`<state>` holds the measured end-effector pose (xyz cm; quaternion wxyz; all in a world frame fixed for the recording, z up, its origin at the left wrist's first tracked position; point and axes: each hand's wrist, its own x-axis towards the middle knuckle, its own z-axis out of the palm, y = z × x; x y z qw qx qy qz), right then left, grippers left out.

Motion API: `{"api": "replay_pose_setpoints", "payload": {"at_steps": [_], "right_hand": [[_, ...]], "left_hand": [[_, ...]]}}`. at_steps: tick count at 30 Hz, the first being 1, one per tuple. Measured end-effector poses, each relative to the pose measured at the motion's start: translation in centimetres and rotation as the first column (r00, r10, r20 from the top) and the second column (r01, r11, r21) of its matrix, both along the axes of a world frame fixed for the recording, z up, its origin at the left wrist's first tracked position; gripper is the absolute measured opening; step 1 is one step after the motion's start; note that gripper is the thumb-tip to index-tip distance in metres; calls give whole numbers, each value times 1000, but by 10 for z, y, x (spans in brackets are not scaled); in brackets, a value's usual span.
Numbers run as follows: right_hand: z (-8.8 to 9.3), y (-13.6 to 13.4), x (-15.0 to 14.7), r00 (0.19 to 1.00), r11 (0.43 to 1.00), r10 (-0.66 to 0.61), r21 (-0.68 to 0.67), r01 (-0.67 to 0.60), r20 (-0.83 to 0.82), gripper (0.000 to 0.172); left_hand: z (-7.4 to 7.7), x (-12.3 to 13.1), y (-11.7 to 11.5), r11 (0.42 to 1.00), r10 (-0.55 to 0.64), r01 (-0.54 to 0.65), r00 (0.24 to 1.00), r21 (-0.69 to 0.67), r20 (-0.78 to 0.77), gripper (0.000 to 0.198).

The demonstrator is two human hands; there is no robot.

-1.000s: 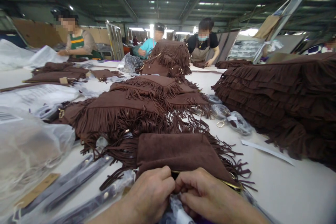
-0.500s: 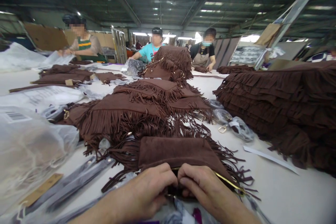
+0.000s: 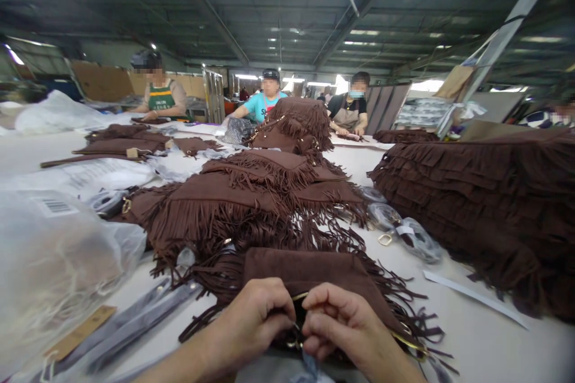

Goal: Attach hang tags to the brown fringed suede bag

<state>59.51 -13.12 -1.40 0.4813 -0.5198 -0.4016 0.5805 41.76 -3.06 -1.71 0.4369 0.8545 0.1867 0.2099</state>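
A brown suede fringed bag (image 3: 309, 269) lies on the white table (image 3: 485, 335) right in front of me. My left hand (image 3: 254, 326) and my right hand (image 3: 344, 326) meet at its near, gold-edged opening (image 3: 300, 298). Both hands are closed in a pinch on small metal hardware (image 3: 296, 342) at that opening. A bit of clear plastic (image 3: 309, 365) shows just below my fingers. Fringe hangs out on both sides of the bag.
More brown fringed bags are heaped behind it (image 3: 251, 203) and stacked high at the right (image 3: 485, 191). Clear plastic bags (image 3: 49, 251) and wrapped straps (image 3: 135, 317) lie at the left, wrapped hardware (image 3: 404, 233) and a paper strip (image 3: 471, 293) at the right. Three people (image 3: 269, 99) work at the far side.
The view has tilted upward, so the bag and my hands sit lower in the picture. My fingers have shifted from the plastic wrap to pinching the hardware at the bag's opening.
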Motion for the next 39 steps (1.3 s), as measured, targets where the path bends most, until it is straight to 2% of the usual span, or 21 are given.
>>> {"api": "replay_pose_setpoints", "payload": {"at_steps": [3,7,11,19,24,30,35,39], "right_hand": [[-11,2,1,1000,1000,-18,12,18,16,51],[-23,3,1,981,991,-52,133,28,187,51],[-25,2,1,947,979,-43,200,-23,319,45],[-27,3,-1,926,967,-27,245,-72,377,45],[-23,3,-3,907,960,-67,275,-56,416,43],[-21,2,-3,864,947,-65,304,-105,500,25],[-12,0,-5,751,878,-132,428,-214,647,20],[-4,-2,-7,716,851,-111,438,-289,689,21]], "left_hand": [[6,0,-3,998,33,-33,999,-59,-13,18],[11,0,-6,991,84,-85,996,-106,-10,15],[9,1,-8,990,97,-98,995,-105,-12,14],[11,2,-11,992,93,-92,996,-84,5,17],[11,2,-12,992,91,-91,996,-83,-4,18],[8,3,-14,993,102,-103,995,-56,-14,19],[8,3,-19,990,139,-138,990,8,-34,20],[9,1,-21,992,120,-118,992,43,-45,19]]}}
